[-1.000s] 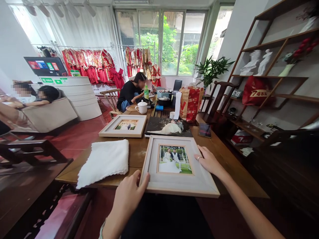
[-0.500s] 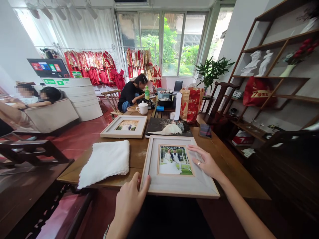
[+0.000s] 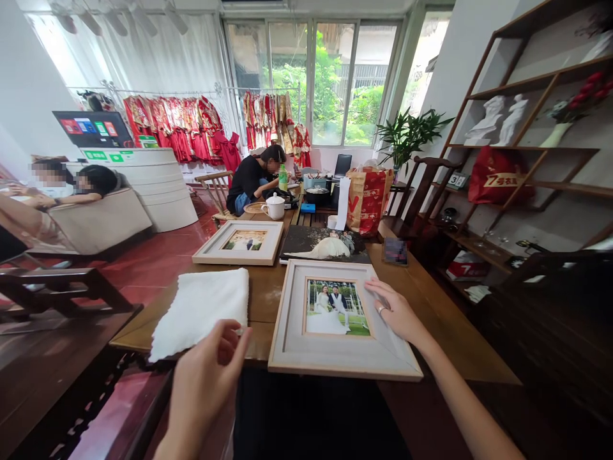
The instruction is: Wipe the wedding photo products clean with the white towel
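Observation:
A pale wooden picture frame (image 3: 335, 348) with a wedding photo lies flat at the near edge of the wooden table (image 3: 445, 332). My right hand (image 3: 395, 313) rests flat on its right side, fingers stretched out, a ring on one finger. My left hand (image 3: 205, 377) hovers off the frame to the left, fingers loosely apart, holding nothing, its fingertips just short of a folded white cloth (image 3: 201, 310) that lies on the table left of the frame.
A second framed photo (image 3: 239, 243) and a dark photo print (image 3: 323, 246) lie further back. A teapot (image 3: 274, 206), red bag (image 3: 366, 198), phone (image 3: 395, 251) stand beyond. A person sits at the far end; two people sit on a sofa at left. Shelves line the right wall.
My left hand has let go of the frame's lower left corner and moved left towards the white cloth. My right hand stays flat on the frame's right side.

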